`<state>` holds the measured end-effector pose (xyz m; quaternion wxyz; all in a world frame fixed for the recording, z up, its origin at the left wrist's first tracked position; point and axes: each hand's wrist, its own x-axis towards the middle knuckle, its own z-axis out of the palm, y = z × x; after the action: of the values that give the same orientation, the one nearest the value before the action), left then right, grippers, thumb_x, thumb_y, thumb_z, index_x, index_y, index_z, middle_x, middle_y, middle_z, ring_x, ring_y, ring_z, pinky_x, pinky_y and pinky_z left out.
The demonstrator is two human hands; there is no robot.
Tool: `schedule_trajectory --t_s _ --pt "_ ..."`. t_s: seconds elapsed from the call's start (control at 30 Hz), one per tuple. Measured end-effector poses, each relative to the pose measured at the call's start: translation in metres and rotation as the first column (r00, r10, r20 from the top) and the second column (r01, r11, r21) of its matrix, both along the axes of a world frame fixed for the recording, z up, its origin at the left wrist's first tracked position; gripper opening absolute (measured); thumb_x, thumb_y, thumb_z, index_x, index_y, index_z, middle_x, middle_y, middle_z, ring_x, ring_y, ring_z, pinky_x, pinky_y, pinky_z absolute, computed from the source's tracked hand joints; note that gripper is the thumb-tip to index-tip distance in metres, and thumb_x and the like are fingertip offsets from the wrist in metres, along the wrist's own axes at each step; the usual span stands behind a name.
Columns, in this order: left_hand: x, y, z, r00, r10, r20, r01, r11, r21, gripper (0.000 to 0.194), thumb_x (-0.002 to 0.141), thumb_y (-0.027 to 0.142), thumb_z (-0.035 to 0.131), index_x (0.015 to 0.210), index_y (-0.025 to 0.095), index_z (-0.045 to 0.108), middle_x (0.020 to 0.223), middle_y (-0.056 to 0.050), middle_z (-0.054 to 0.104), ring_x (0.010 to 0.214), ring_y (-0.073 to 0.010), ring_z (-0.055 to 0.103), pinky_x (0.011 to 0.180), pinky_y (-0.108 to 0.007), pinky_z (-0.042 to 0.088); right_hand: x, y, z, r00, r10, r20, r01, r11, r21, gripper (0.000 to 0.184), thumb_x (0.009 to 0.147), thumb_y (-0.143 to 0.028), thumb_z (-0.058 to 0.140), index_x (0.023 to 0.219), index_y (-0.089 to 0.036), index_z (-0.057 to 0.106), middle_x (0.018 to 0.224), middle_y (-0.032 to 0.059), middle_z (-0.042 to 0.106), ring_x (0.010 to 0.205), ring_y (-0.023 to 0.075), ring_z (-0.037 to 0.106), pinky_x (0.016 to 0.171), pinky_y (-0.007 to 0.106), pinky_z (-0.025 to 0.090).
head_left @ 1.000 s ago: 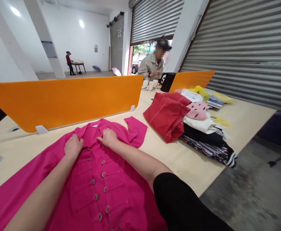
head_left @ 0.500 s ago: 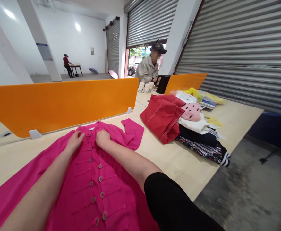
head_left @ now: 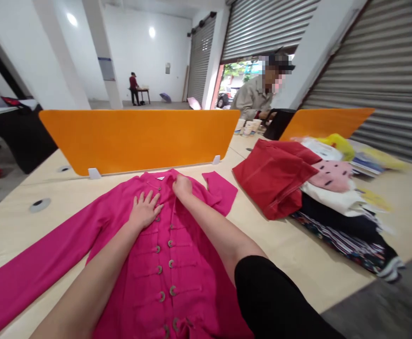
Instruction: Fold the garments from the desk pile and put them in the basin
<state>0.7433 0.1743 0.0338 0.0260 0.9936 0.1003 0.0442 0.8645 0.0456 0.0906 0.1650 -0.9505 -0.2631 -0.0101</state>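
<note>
A bright pink jacket [head_left: 188, 259] with two rows of round buttons is spread front up on the pale table, its collar away from me. My left hand [head_left: 145, 209] lies flat on the chest beside the front opening, fingers spread. Close to the collar, my right hand [head_left: 182, 187] is closed on the edge of the front opening, its fingertips partly hidden. One sleeve [head_left: 65, 240] stretches out to the left. The other sleeve [head_left: 222, 190] lies bent at the right shoulder.
An orange divider [head_left: 142, 141] stands behind the jacket. To the right sits a pile of folded clothes [head_left: 336, 235] with red fabric [head_left: 273, 176] on top. Paper cups [head_left: 250, 127] and a person in a beige jacket [head_left: 250, 96] are beyond. The table [head_left: 297, 268] ends at the right front.
My left hand has let go of the opening's edge and flattened on the chest. My right hand keeps its grip near the collar. The view has swung left.
</note>
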Motion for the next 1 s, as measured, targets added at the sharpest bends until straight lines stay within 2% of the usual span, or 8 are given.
schedule_trajectory --t_s 0.1,0.23,0.4,0.5,0.57,0.77,0.9,1.0 --pt "-0.001 -0.001 0.002 1.0 0.004 -0.016 -0.004 1.0 -0.004 0.062 0.094 0.052 0.034 0.15 0.026 0.032 0.158 -0.01 0.027 0.144 -0.0405 0.019 0.114 -0.06 0.016 0.003 0.004 -0.003 0.998 -0.048 0.047 0.04 0.988 0.148 0.038 0.098 -0.025 0.034 0.12 -0.013 0.063 0.11 0.0151 0.07 0.103 0.0234 0.065 0.088 0.032 0.048" --pt "-0.003 -0.003 0.003 1.0 -0.004 -0.004 0.004 1.0 -0.022 0.063 0.095 0.054 0.031 0.15 0.025 0.032 0.158 -0.01 0.028 0.144 -0.0403 0.019 0.114 -0.06 0.015 -0.002 0.008 -0.009 0.995 0.091 0.029 -0.095 0.971 0.219 0.035 0.098 -0.031 0.04 0.111 -0.015 0.068 0.107 0.0094 0.071 0.101 0.0191 0.065 0.089 0.026 0.046" --pt "-0.003 -0.002 0.0 1.0 -0.004 0.02 0.005 0.999 -0.05 0.065 0.094 0.058 0.028 0.151 0.027 0.031 0.158 -0.008 0.028 0.145 -0.0388 0.018 0.115 -0.061 0.014 -0.018 -0.014 -0.026 0.99 0.046 0.136 -0.068 0.984 0.162 0.043 0.1 -0.033 0.034 0.133 -0.015 0.054 0.139 0.0151 0.053 0.128 0.0245 0.047 0.107 0.041 0.034" --pt "-0.001 -0.002 0.0 1.0 0.006 0.027 -0.004 0.998 -0.059 0.065 0.094 0.057 0.028 0.151 0.025 0.03 0.158 -0.009 0.028 0.145 -0.0387 0.018 0.115 -0.06 0.013 -0.023 -0.024 -0.04 0.984 0.165 0.067 -0.165 0.986 -0.007 0.053 0.098 -0.048 0.036 0.142 -0.02 0.045 0.153 0.0138 0.037 0.141 0.0303 0.029 0.112 0.059 0.019" --pt "0.002 -0.003 0.002 0.999 0.04 0.019 -0.039 0.997 -0.071 0.064 0.095 0.055 0.028 0.151 0.024 0.03 0.159 -0.009 0.026 0.145 -0.0393 0.017 0.115 -0.061 0.012 -0.024 -0.026 -0.044 0.973 0.232 -0.004 -0.232 0.97 -0.075 0.056 0.099 -0.052 0.032 0.146 -0.023 0.039 0.157 0.0111 0.03 0.145 0.0301 0.021 0.112 0.064 0.011" --pt "0.004 -0.006 0.016 0.993 0.113 -0.019 -0.115 0.986 -0.118 0.066 0.095 0.055 0.027 0.152 0.02 0.028 0.158 -0.011 0.026 0.145 -0.0383 0.019 0.113 -0.063 0.016 -0.05 -0.04 -0.036 0.978 0.203 0.038 -0.201 0.978 -0.051 0.057 0.099 -0.054 0.03 0.147 -0.024 0.039 0.157 0.0105 0.029 0.146 0.0307 0.018 0.111 0.068 0.008" --pt "-0.024 -0.008 0.021 0.996 0.076 0.052 -0.072 0.995 -0.07 0.059 0.097 0.046 0.026 0.15 0.019 0.032 0.159 -0.011 0.024 0.146 -0.0317 0.021 0.115 -0.06 0.016 -0.079 -0.063 -0.045 0.96 0.277 0.031 -0.275 0.96 -0.049 0.067 0.095 -0.064 0.031 0.149 -0.025 0.035 0.158 0.0114 0.027 0.146 0.032 0.017 0.112 0.067 0.007" --pt "-0.054 -0.012 0.017 0.998 -0.017 0.058 0.016 1.0 0.015 0.056 0.095 0.047 0.033 0.146 0.023 0.041 0.158 -0.009 0.027 0.145 -0.0333 0.02 0.115 -0.061 0.015 -0.085 -0.068 -0.053 0.949 0.316 0.01 -0.315 0.947 -0.061 0.069 0.094 -0.066 0.03 0.151 -0.027 0.032 0.159 0.0101 0.024 0.147 0.0315 0.016 0.114 0.064 0.005"
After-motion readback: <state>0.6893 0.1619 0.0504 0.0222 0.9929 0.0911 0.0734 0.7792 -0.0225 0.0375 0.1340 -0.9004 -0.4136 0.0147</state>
